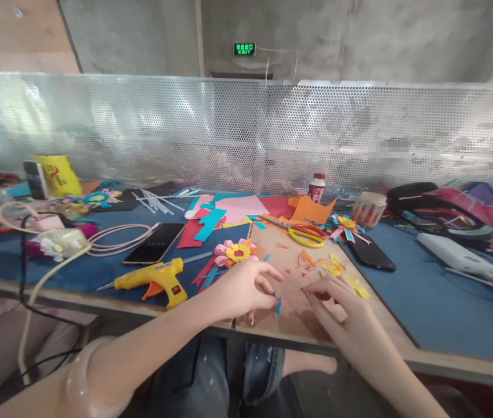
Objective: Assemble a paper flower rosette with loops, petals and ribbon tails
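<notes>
My left hand [246, 290] hovers over the brown board [298, 313] near the table's front edge, fingers pinched on a small blue paper strip [278, 302]. My right hand [336, 302] lies just to its right, fingers curled low over the board, what they hold is hidden. A pink and yellow paper flower [235, 253] sits just beyond my left hand. Yellow paper scraps [342, 273] lie beyond my right hand.
A yellow glue gun [157, 280] lies left of my hands. Yellow-handled scissors [303, 235], coloured paper sheets [238, 212], a second paper flower [345, 225], two dark phones [155, 242] [370, 252], a small bottle [316, 187] and cables [116, 238] cover the blue table. A perforated metal screen [246, 128] backs it.
</notes>
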`<state>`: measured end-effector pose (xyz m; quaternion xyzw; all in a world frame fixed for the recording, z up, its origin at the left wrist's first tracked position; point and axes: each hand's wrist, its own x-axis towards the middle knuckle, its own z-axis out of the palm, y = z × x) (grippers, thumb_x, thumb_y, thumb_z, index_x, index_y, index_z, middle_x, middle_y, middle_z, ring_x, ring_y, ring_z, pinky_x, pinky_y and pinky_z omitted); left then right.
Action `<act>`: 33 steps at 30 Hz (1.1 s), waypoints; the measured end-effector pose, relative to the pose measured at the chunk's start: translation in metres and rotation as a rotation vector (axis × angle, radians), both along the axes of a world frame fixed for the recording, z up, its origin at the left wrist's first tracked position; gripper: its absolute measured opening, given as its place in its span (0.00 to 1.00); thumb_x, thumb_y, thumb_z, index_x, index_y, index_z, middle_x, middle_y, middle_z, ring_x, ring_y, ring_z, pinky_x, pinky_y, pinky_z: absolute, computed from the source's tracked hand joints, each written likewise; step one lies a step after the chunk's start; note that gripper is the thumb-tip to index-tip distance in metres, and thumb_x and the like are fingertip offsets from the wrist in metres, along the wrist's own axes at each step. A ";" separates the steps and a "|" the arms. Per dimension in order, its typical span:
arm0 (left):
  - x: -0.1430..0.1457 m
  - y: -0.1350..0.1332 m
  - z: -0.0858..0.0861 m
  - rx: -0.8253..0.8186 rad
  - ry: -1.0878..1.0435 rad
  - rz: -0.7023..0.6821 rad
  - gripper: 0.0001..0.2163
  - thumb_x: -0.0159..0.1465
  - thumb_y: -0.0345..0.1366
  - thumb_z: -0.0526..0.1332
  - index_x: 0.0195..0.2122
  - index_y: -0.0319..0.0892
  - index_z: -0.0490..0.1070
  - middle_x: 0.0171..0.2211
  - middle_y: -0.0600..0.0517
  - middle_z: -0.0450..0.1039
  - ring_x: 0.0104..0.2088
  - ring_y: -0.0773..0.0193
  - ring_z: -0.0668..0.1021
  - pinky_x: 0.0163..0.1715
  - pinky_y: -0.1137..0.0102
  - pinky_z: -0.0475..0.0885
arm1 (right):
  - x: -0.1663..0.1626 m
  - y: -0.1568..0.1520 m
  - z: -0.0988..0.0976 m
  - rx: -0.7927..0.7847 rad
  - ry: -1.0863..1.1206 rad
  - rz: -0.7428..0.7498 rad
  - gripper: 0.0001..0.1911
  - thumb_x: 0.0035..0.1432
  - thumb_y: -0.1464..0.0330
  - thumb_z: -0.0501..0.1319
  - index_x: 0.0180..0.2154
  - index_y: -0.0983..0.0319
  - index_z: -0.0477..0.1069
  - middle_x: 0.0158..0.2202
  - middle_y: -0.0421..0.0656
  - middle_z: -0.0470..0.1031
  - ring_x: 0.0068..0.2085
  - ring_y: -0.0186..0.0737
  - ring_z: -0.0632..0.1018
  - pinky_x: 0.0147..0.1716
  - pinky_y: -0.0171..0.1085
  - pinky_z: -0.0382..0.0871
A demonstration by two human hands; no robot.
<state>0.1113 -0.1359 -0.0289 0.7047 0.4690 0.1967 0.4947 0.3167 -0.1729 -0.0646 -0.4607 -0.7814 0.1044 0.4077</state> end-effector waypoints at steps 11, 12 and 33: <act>0.002 -0.003 -0.005 0.064 0.037 0.068 0.14 0.51 0.32 0.61 0.41 0.41 0.71 0.34 0.52 0.77 0.11 0.77 0.67 0.07 0.81 0.63 | -0.012 -0.007 -0.001 0.070 -0.256 0.186 0.11 0.57 0.79 0.53 0.36 0.58 0.68 0.34 0.43 0.67 0.38 0.42 0.64 0.38 0.44 0.59; 0.002 -0.003 -0.006 0.063 0.022 0.068 0.14 0.52 0.32 0.60 0.41 0.41 0.71 0.34 0.52 0.77 0.11 0.77 0.67 0.07 0.81 0.63 | -0.014 -0.006 0.000 0.077 -0.265 0.177 0.10 0.57 0.78 0.53 0.34 0.59 0.68 0.34 0.43 0.65 0.38 0.42 0.63 0.39 0.45 0.58; -0.003 0.002 -0.022 0.150 -0.063 0.023 0.10 0.51 0.31 0.60 0.35 0.40 0.72 0.32 0.50 0.80 0.33 0.60 0.81 0.30 0.71 0.75 | -0.021 0.006 -0.004 0.179 -0.311 0.127 0.11 0.54 0.78 0.54 0.31 0.59 0.72 0.33 0.44 0.64 0.33 0.39 0.63 0.32 0.39 0.61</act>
